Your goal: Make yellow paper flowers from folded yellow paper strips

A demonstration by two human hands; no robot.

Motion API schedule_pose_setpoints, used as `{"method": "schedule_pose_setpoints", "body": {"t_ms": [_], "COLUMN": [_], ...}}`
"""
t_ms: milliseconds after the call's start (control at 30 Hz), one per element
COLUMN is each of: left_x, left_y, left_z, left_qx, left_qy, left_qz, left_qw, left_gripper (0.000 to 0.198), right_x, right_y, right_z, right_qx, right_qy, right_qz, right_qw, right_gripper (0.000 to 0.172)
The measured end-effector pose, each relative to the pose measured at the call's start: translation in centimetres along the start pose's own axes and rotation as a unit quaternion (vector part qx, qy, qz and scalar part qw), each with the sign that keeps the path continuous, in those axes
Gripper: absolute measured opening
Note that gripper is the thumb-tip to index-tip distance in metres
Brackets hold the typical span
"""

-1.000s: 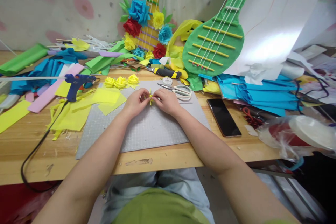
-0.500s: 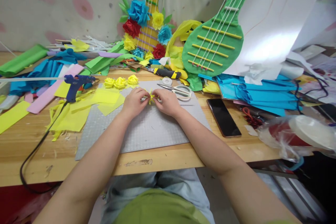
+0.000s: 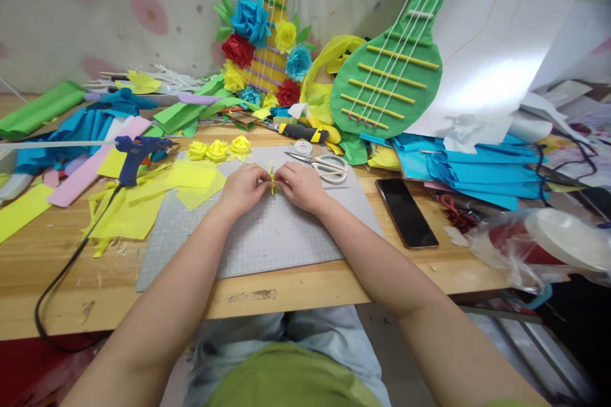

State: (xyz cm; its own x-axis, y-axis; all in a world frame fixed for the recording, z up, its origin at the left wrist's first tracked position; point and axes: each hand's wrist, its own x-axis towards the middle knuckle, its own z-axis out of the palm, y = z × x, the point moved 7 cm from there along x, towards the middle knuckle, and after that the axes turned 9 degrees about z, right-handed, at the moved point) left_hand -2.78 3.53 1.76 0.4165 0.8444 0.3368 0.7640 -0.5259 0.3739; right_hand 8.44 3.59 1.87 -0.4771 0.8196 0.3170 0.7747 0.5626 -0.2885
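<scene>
Over the grey cutting mat [image 3: 281,245], my left hand [image 3: 246,188] and my right hand [image 3: 301,185] meet fingertip to fingertip. Both pinch a small piece of yellow crepe paper [image 3: 272,173], whose thin strips stick out above and below the fingers; most of it is hidden. Just beyond my left hand sits a row of three small yellow paper flowers [image 3: 217,151]. White-handled scissors [image 3: 334,168] lie behind my right hand, beside a small white round spool [image 3: 302,147]. Loose yellow paper sheets [image 3: 198,181] spread to the left of my left hand.
A blue glue gun [image 3: 132,156] with a black cord lies at left. A phone [image 3: 407,213] rests at right, near a plastic-wrapped tub [image 3: 539,238]. Behind stand a green paper lute [image 3: 389,86] and a flower-decked yellow one [image 3: 268,63]; a utility knife [image 3: 303,133] lies before them.
The yellow paper has turned between my fingers, its strips now pointing more straight up and down. Both hands have shifted only slightly; the other things stay put.
</scene>
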Motion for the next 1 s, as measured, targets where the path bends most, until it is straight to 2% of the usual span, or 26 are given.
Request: {"method": "schedule_pose_setpoints", "body": {"t_ms": [167, 333, 433, 633, 1000], "left_x": [-0.1, -0.4, -0.5, -0.3, -0.3], "left_y": [-0.2, -1.4, -1.8, -1.7, -2.1], "left_z": [0.2, 0.6, 0.8, 0.6, 0.8], "left_qx": [-0.045, -0.123, -0.149, -0.116, -0.148], "left_qy": [-0.012, -0.006, -0.007, -0.007, -0.003], "left_qz": [-0.021, -0.121, -0.151, -0.122, -0.115], "left_qw": [0.999, 0.985, 0.977, 0.986, 0.982], "left_gripper": [0.018, 0.02, 0.02, 0.016, 0.018], "right_x": [0.0, 0.0, -0.1, -0.3, -0.4], "right_y": [0.1, 0.1, -0.1, -0.3, -0.3], "right_z": [0.3, 0.3, 0.2, -0.1, -0.3], "right_qx": [0.004, 0.007, 0.006, 0.01, 0.03], "right_qy": [-0.01, -0.017, -0.021, -0.016, -0.024], "right_qz": [0.01, 0.013, 0.005, -0.014, -0.014], "right_qw": [1.0, 1.0, 1.0, 1.0, 0.999], "right_gripper": [0.015, 0.017, 0.017, 0.019, 0.016]}}
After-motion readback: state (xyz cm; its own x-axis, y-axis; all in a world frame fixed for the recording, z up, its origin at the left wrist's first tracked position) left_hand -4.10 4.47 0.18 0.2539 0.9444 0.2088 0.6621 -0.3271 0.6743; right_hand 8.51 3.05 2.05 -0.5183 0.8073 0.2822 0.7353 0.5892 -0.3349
